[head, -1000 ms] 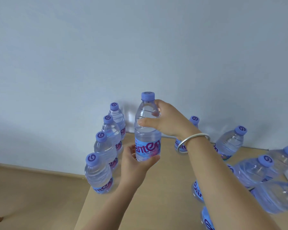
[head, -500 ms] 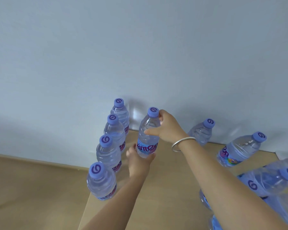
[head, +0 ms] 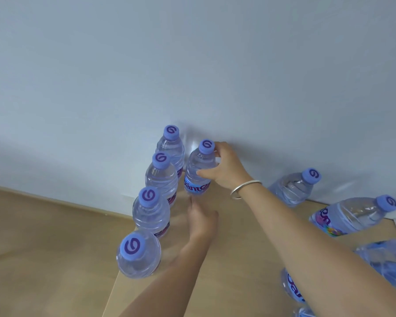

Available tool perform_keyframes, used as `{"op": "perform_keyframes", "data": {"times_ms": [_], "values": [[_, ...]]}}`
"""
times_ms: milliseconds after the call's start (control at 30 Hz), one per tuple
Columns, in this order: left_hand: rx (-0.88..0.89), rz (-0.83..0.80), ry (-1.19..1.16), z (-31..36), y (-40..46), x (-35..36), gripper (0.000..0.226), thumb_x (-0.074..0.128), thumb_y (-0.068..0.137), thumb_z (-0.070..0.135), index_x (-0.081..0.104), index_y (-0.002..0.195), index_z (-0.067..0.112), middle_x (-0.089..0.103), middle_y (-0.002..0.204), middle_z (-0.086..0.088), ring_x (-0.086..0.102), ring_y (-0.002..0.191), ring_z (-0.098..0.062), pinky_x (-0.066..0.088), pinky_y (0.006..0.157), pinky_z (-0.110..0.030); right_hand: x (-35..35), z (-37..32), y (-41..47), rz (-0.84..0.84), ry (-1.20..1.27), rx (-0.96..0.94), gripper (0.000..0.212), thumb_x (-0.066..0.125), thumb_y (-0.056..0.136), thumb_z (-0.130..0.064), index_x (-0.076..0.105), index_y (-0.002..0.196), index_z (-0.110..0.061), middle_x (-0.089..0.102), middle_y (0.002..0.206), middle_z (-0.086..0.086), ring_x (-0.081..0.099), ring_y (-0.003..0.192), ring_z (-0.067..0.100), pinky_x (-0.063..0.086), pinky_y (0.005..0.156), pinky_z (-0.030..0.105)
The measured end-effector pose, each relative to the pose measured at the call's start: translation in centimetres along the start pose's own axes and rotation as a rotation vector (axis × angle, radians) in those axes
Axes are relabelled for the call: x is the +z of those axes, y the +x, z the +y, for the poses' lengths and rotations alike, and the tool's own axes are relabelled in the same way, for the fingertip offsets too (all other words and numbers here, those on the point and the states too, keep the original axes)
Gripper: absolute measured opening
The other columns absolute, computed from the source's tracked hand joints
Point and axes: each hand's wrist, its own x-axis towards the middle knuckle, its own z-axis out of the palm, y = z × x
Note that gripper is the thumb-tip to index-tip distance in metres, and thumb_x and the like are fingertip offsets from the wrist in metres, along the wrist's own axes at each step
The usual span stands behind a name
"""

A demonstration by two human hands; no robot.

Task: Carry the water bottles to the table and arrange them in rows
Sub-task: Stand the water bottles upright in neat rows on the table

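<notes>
Lit softly and evenly, cool and bluish in tone, with no harsh glare. Faint, diffuse shadows on the wall [head: 215,65] behind the upright bottles [head: 161,177], darker along its lower left. Small bright glints on the clear plastic near the caps. Strong wide-angle bending toward the edges, leaning the bottles outward. Slight motion blur on the left hand [head: 201,221] and on the crumpled plastic [head: 384,261] at the right edge.

Right hand [head: 226,170] gripping, left hand [head: 202,219] blurred
</notes>
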Motion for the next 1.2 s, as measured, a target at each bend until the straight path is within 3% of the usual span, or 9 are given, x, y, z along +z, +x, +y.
{"op": "perform_keyframes", "data": {"times_ms": [167,267,433,567,767,933,1067,1133,1200], "values": [[-0.025,0.040,0.040,0.3,0.7,0.4,0.082,0.060,0.080,0.004,0.015,0.148,0.012,0.029,0.150,-0.007,0.028,0.137,-0.027,0.028,0.113,-0.038,-0.1,0.2,0.3,0.023,0.010,-0.074,0.039,0.077,0.064,-0.003,0.060,0.098,-0.013,0.044,0.087,-0.009,0.045,0.085,0.007,0.036,0.068,0.001],[-0.023,0.048,0.089,0.5,1.1,0.4,0.083,0.060,0.080,0.007,0.013,0.149,0.009,0.023,0.153,-0.009,0.022,0.139,-0.030,0.022,0.115,-0.039,-0.5,0.2,0.6,-0.021,-0.120,-0.120,0.039,0.077,0.065,-0.008,0.060,0.101,-0.009,0.041,0.083,-0.014,0.044,0.089,0.014,0.032,0.067,0.011],[-0.079,0.033,0.109,0.8,1.6,0.6,0.085,0.056,0.085,0.014,0.002,0.150,0.010,0.006,0.158,-0.007,0.011,0.142,-0.030,0.013,0.116,-0.035,-1.2,0.0,1.0,-0.035,-0.199,-0.117,0.045,0.078,0.066,-0.016,0.061,0.107,-0.015,0.049,0.096,-0.002,0.046,0.084,0.012,0.037,0.075,0.023],[-0.077,0.043,0.164,1.0,2.4,0.6,0.082,0.055,0.085,0.014,0.003,0.149,0.006,0.005,0.158,-0.011,0.008,0.144,-0.027,0.006,0.115,-0.033,-0.7,0.1,1.0,-0.015,-0.158,-0.107,0.049,0.077,0.067,-0.014,0.060,0.112,-0.015,0.054,0.102,0.001,0.053,0.089,0.018,0.041,0.077,0.026],[-0.102,0.059,0.178,1.0,2.9,0.6,0.081,0.054,0.086,0.014,0.004,0.149,0.004,0.004,0.158,-0.012,0.006,0.145,-0.025,0.004,0.115,-0.032,-0.1,0.8,0.4,0.064,-0.138,-0.034,0.053,0.074,0.067,-0.021,0.048,0.114,-0.020,0.056,0.115,-0.003,0.052,0.084,0.011,0.045,0.077,0.028],[-0.098,0.060,0.184,1.1,2.9,0.2,0.079,0.055,0.085,0.014,0.009,0.149,0.006,0.011,0.157,-0.012,0.013,0.144,-0.028,0.015,0.117,-0.040,0.3,0.1,-0.4,0.064,-0.112,0.046,0.056,0.072,0.072,-0.019,0.045,0.121,-0.016,0.051,0.119,0.006,0.058,0.099,0.026,0.048,0.089,0.043],[-0.091,0.038,0.245,0.8,2.6,-0.5,0.079,0.057,0.086,0.015,0.010,0.149,0.008,0.009,0.157,-0.010,0.010,0.145,-0.026,0.016,0.117,-0.037,-1.0,-0.4,-2.1,-0.037,-0.209,0.053,0.053,0.067,0.082,-0.023,0.044,0.129,-0.013,0.051,0.121,0.012,0.053,0.109,0.027,0.042,0.092,0.033],[-0.102,0.027,0.248,0.7,2.1,-0.6,0.074,0.059,0.084,0.016,0.018,0.146,0.006,0.015,0.155,-0.011,0.019,0.141,-0.032,0.024,0.114,-0.043,-2.6,-0.5,-3.9,0.143,-0.189,-0.005,0.045,0.066,0.083,-0.021,0.051,0.124,-0.008,0.054,0.117,0.009,0.054,0.108,0.024,0.040,0.090,0.029],[-0.100,0.014,0.256,0.7,1.4,-0.5,0.067,0.060,0.083,0.016,0.027,0.140,0.001,0.022,0.151,-0.014,0.025,0.137,-0.034,0.029,0.110,-0.044,-4.6,-0.1,-6.3,0.545,-0.046,-0.033,0.038,0.065,0.080,-0.010,0.055,0.116,-0.007,0.052,0.106,-0.003,0.054,0.102,0.023,0.041,0.088,0.028]]}}
